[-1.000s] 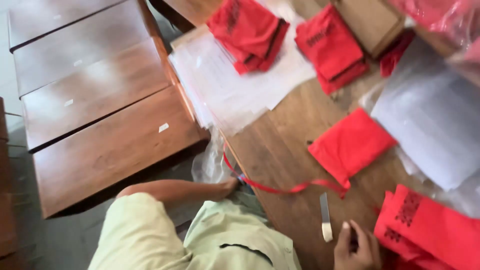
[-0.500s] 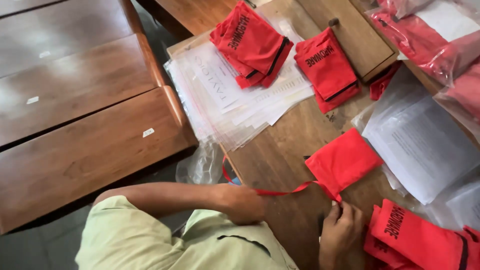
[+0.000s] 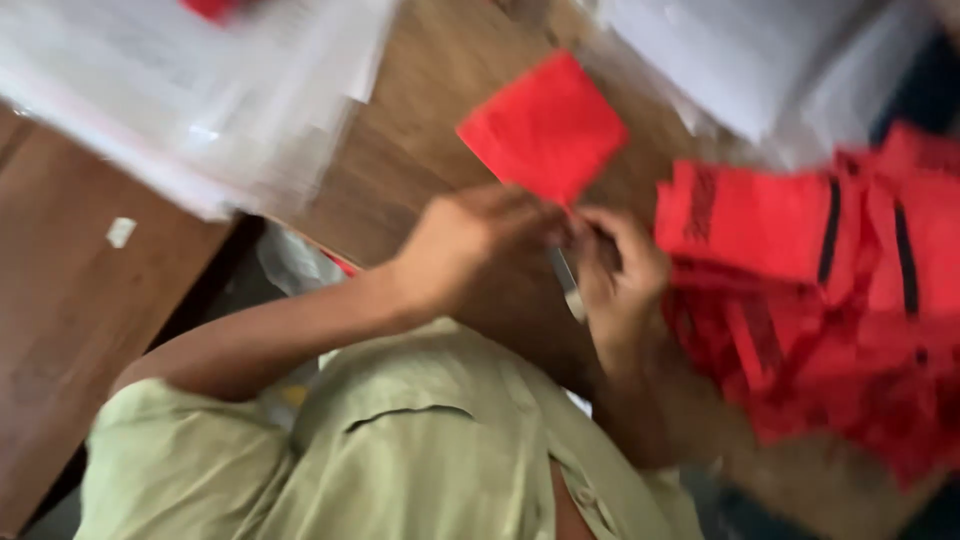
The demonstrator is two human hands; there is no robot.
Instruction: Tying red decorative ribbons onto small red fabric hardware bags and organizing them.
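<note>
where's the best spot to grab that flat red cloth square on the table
Take the red cloth square by its near corner, coming from the person's side. It lies flat like a diamond, that corner pointing at the left hand and right hand, which meet just there. The wooden table beside it is bare.

- The square red cloth piece (image 3: 545, 128) lies on the brown wooden table (image 3: 420, 140); everything below is placed from it.
- Just below its lower corner, the left hand (image 3: 470, 240) and the right hand (image 3: 615, 275) meet, fingertips pinched together at that corner; blur hides what they grip.
- A slim pale tool (image 3: 570, 285) shows between the hands, below the cloth.
- Right of the cloth lies a heap of red fabric bags with black trim (image 3: 820, 290).
- Left of the cloth lie white paper sheets in clear plastic (image 3: 190, 90).
- Well below it is a pale green shirt (image 3: 400, 450).
</note>
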